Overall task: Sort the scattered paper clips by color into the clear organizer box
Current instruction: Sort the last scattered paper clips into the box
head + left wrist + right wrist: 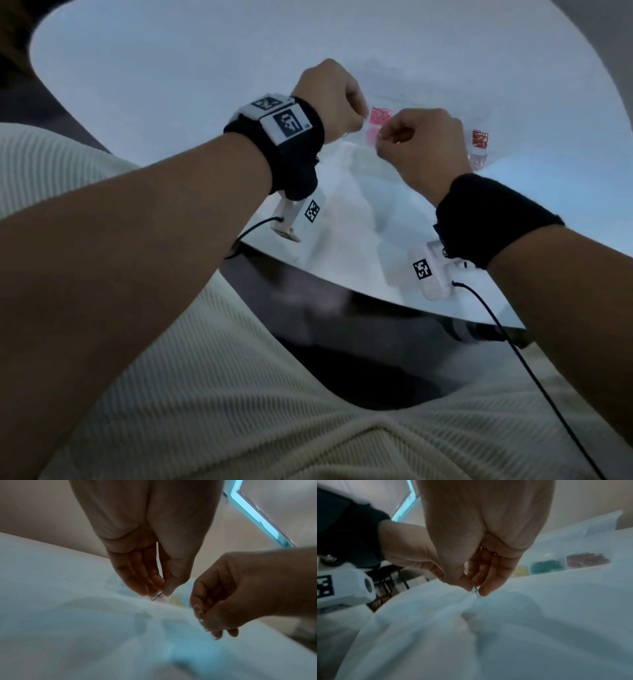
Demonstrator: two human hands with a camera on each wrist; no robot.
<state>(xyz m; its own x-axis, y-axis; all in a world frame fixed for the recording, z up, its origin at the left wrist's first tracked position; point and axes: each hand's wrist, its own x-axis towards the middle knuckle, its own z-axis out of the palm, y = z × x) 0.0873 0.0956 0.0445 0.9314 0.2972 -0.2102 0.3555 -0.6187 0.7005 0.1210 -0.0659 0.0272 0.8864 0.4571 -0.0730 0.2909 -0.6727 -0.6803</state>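
Note:
Both hands hover close together over the white table, just in front of the clear organizer box. My left hand pinches a small bunch of grey metal paper clips between thumb and fingertips. Beside it, my right hand pinches another grey paper clip the same way. The box holds pink clips and red clips. In the right wrist view, yellow clips, green clips and red clips lie in separate compartments.
The table's curved front edge runs just under my wrists, with a dark gap and my cream ribbed garment below. A thin black cable hangs from the right wrist camera. A bright window strip shows behind.

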